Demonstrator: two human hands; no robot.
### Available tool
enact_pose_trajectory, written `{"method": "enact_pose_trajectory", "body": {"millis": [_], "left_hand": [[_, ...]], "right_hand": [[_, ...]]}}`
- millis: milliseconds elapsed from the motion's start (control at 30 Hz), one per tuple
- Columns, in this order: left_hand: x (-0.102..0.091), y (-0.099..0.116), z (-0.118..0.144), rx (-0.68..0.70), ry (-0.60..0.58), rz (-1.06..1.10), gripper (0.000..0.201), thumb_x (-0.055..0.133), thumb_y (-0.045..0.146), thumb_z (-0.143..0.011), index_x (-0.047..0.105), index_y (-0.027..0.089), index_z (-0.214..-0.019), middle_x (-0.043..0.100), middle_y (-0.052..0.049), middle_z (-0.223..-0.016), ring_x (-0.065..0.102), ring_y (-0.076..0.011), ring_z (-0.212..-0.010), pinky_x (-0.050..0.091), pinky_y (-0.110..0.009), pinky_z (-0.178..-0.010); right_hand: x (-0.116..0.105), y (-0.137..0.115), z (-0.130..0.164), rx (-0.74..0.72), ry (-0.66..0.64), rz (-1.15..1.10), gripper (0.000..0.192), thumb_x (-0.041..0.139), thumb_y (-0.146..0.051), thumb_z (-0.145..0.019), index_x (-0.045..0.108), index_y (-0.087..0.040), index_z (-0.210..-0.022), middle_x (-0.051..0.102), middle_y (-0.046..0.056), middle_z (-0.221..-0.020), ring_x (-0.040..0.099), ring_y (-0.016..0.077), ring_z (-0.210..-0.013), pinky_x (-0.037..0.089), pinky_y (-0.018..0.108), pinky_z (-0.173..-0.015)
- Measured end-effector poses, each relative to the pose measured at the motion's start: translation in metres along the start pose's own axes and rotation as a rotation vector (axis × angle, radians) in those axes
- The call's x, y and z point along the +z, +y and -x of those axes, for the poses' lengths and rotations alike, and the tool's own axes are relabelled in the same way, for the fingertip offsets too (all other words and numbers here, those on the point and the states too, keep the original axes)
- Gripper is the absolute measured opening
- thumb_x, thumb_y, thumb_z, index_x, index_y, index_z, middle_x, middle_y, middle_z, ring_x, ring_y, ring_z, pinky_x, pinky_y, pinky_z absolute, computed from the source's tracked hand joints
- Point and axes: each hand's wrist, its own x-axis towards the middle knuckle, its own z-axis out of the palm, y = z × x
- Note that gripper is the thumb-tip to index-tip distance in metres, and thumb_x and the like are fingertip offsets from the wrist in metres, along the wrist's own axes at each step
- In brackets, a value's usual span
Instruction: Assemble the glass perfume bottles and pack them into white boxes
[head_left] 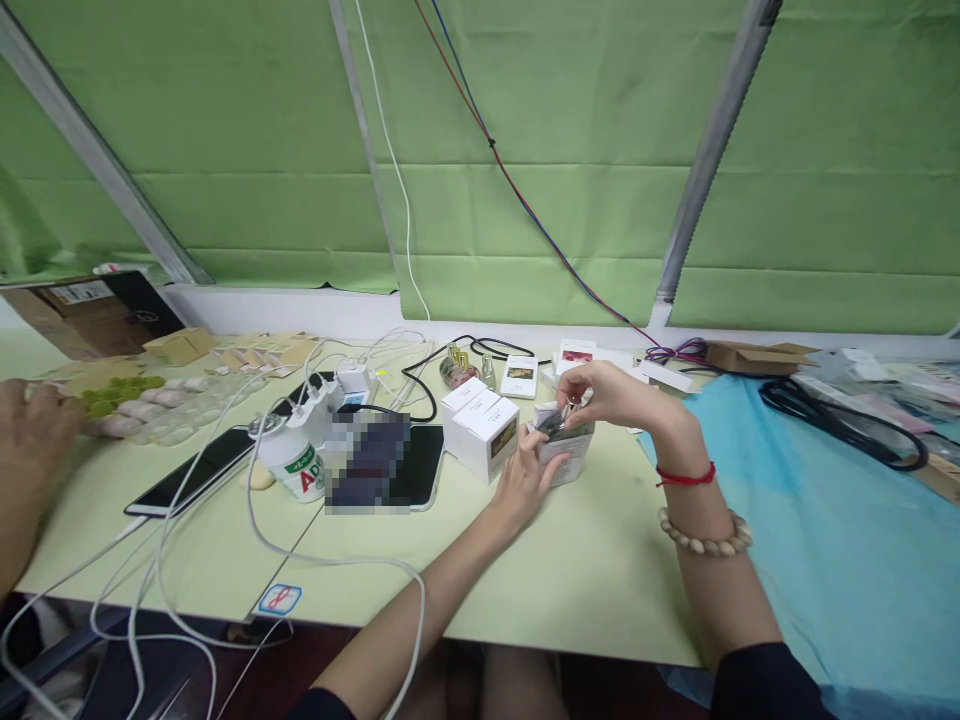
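My left hand (523, 472) steadies a small, pale printed box (568, 462) upright on the table, its fingers closed on the near left side. From above, my right hand (600, 393) reaches over the top of this box with thumb and fingers pinched together. Something small and shiny shows at those fingertips, but I cannot make out what it is. Just left of my left hand stand several white boxes (480, 432) in a row, the nearest with a picture on its side. Behind them sit small glass bottles (459, 368) and a flat white box (519, 376).
Left of the boxes lie a tablet (426, 468), a white can (291, 458), a phone (196, 472) and a power strip (319, 412) with loose white cables. Another person's hand (34, 450) is at the far left. Blue sheeting (832, 540) covers the right side, with a coiled black cable (840, 420).
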Motion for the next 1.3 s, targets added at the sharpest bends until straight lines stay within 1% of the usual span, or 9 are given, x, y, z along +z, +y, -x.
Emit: {"method": "enact_pose_trajectory", "body": {"millis": [167,267,433,533,667,767,933,1167,1300], "left_hand": [[0.000,0.001,0.001,-0.026,-0.017,0.002,0.031,0.041,0.036,-0.089,0.023,0.021,-0.109,0.047,-0.009,-0.101,0.057,-0.0133,-0.068,0.044,-0.026,-0.055],[0.001,0.002,0.001,-0.055,-0.020,0.025,0.031,0.042,0.036,-0.088,0.024,0.022,-0.108,0.047,-0.008,-0.101,0.056,-0.0119,-0.064,0.044,-0.025,-0.053],[0.001,0.003,0.001,-0.097,-0.070,0.008,0.032,0.046,0.035,-0.086,0.025,0.022,-0.108,0.050,-0.008,-0.103,0.061,-0.0161,-0.075,0.047,-0.028,-0.058],[0.001,0.004,0.001,-0.114,-0.087,-0.009,0.035,0.047,0.036,-0.086,0.026,0.022,-0.109,0.050,-0.011,-0.108,0.062,-0.0192,-0.078,0.048,-0.031,-0.059],[0.000,0.005,0.001,-0.126,-0.144,-0.012,0.037,0.047,0.035,-0.086,0.024,0.021,-0.111,0.052,-0.013,-0.109,0.063,-0.0231,-0.082,0.049,-0.034,-0.059],[0.001,0.004,0.002,-0.126,-0.153,-0.009,0.037,0.046,0.035,-0.087,0.023,0.021,-0.112,0.053,-0.012,-0.107,0.062,-0.0243,-0.089,0.050,-0.035,-0.063],[0.002,0.004,0.002,-0.080,-0.134,0.016,0.034,0.045,0.036,-0.087,0.026,0.020,-0.111,0.053,-0.011,-0.104,0.063,-0.0243,-0.086,0.050,-0.035,-0.061],[-0.003,0.001,-0.004,-0.058,-0.095,0.008,0.032,0.046,0.037,-0.086,0.028,0.020,-0.107,0.050,-0.010,-0.103,0.061,-0.0193,-0.077,0.048,-0.029,-0.056],[-0.005,-0.002,-0.004,0.000,-0.082,0.033,0.034,0.045,0.038,-0.087,0.028,0.020,-0.109,0.051,-0.010,-0.103,0.061,-0.0180,-0.076,0.048,-0.029,-0.057]], "right_hand": [[0.012,-0.002,-0.008,0.063,-0.108,0.035,0.015,0.065,-0.012,-0.058,0.067,-0.015,-0.073,0.062,0.000,-0.066,0.051,0.0109,-0.060,0.037,0.021,-0.053],[0.016,-0.003,-0.009,0.137,-0.147,0.084,0.013,0.064,-0.014,-0.060,0.069,-0.016,-0.072,0.063,0.000,-0.064,0.051,0.0111,-0.057,0.036,0.021,-0.049],[0.019,-0.005,-0.007,0.185,-0.196,0.068,0.014,0.060,-0.014,-0.065,0.070,-0.017,-0.074,0.067,0.002,-0.069,0.056,0.0130,-0.061,0.039,0.021,-0.052],[0.022,-0.009,-0.006,0.188,-0.226,0.120,0.019,0.052,-0.011,-0.069,0.070,-0.018,-0.072,0.068,0.002,-0.068,0.055,0.0124,-0.059,0.037,0.021,-0.049],[0.027,-0.014,-0.007,0.260,-0.265,0.190,0.021,0.051,-0.008,-0.069,0.069,-0.019,-0.072,0.069,0.003,-0.073,0.054,0.0126,-0.060,0.037,0.022,-0.051],[0.028,-0.015,-0.008,0.304,-0.286,0.200,0.020,0.052,-0.010,-0.070,0.069,-0.019,-0.073,0.069,0.003,-0.073,0.054,0.0125,-0.060,0.036,0.022,-0.051],[0.026,-0.008,-0.010,0.378,-0.299,0.204,0.021,0.053,-0.009,-0.068,0.071,-0.018,-0.076,0.069,0.003,-0.073,0.054,0.0117,-0.061,0.036,0.021,-0.051],[0.021,-0.002,-0.011,0.304,-0.329,0.089,0.024,0.053,-0.012,-0.070,0.069,-0.014,-0.087,0.070,0.005,-0.082,0.057,0.0118,-0.069,0.038,0.018,-0.052],[0.021,0.000,-0.009,0.259,-0.307,0.078,0.021,0.054,-0.013,-0.071,0.069,-0.014,-0.086,0.069,0.004,-0.081,0.056,0.0118,-0.068,0.038,0.018,-0.052]]}}
